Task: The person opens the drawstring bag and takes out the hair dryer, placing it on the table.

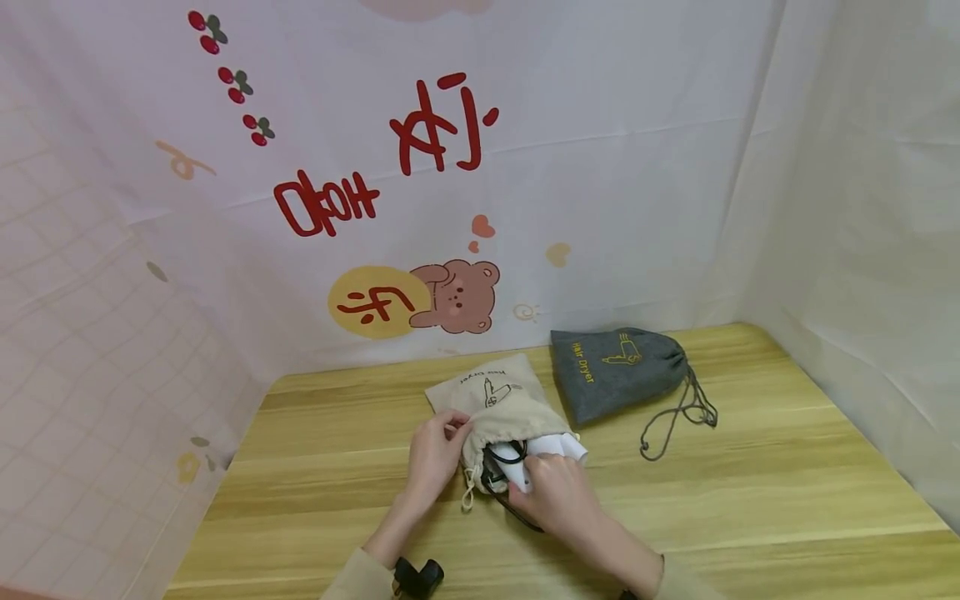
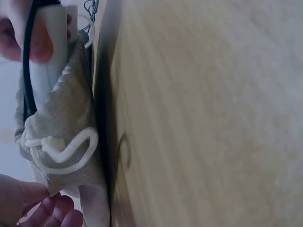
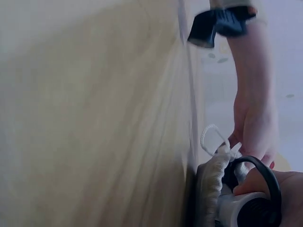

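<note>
A beige drawstring bag (image 1: 517, 421), printed with a hair dryer outline, lies on the table with its mouth toward me. Part of a white hair dryer (image 1: 567, 447) shows in the mouth; the rest is hidden inside. My right hand (image 1: 561, 493) grips the hair dryer at the opening, its thumb along the white body (image 2: 53, 71) in the left wrist view. A black cord (image 1: 519, 514) loops over the dryer and trails out below. With thumb and fingers, my left hand (image 1: 437, 450) pinches the bag's cloth at its left side, near the white drawstring loop (image 2: 78, 151).
A grey drawstring bag (image 1: 607, 387) marked "Hair Dryer" lies behind to the right, its cords (image 1: 678, 411) spread on the wooden table (image 1: 757, 467). Printed white cloth (image 1: 637, 183) hangs behind the table and on both sides. A black device (image 1: 418, 577) sits at the left wrist.
</note>
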`<state>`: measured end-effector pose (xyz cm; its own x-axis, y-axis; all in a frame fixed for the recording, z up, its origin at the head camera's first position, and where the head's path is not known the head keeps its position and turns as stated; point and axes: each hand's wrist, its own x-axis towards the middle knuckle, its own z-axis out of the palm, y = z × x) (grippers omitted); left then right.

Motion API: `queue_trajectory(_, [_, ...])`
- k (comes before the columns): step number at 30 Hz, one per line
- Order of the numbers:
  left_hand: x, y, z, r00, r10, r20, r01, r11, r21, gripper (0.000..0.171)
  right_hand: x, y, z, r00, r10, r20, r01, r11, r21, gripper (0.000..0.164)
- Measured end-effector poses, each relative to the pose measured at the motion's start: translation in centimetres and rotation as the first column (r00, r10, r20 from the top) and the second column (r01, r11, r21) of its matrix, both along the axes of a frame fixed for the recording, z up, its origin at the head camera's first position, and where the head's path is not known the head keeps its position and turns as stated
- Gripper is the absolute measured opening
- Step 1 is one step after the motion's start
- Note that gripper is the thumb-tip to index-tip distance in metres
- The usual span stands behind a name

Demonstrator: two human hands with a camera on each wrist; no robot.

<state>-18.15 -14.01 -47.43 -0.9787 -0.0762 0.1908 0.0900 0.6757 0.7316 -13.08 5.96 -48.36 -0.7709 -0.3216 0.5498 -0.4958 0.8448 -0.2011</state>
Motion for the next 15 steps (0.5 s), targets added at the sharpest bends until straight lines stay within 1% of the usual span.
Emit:
queue_trajectory(4, [-0.2,0.0,0.1,1.000,0.005,0.004,-0.005,1.000,0.013,0.007,1.0,0.0,0.2,0.999,-0.006,-0.037,0.007,1.000,0.024,0.040])
queue_trajectory(8, [-0.5,-0.1,0.2,1.000,0.012,-0.001,-0.012,1.000,0.016,0.008,1.6,0.0,0.3,0.999,0.002,-0.038,-0.001,1.000,0.025,0.040])
queue_trajectory(13, [-0.7,-0.3,0.2,0.999,0.032,-0.008,-0.032,0.999,0.012,0.009,1.5,0.2,0.1,1.000,0.027,-0.016,-0.026,0.999,0.030,0.039])
queue_trajectory(15, [-0.8,-0.3,0.2,1.000,0.027,-0.010,-0.027,1.000,0.014,0.008,1.2,0.3,-0.1,1.000,0.024,0.002,-0.024,0.999,0.040,0.038])
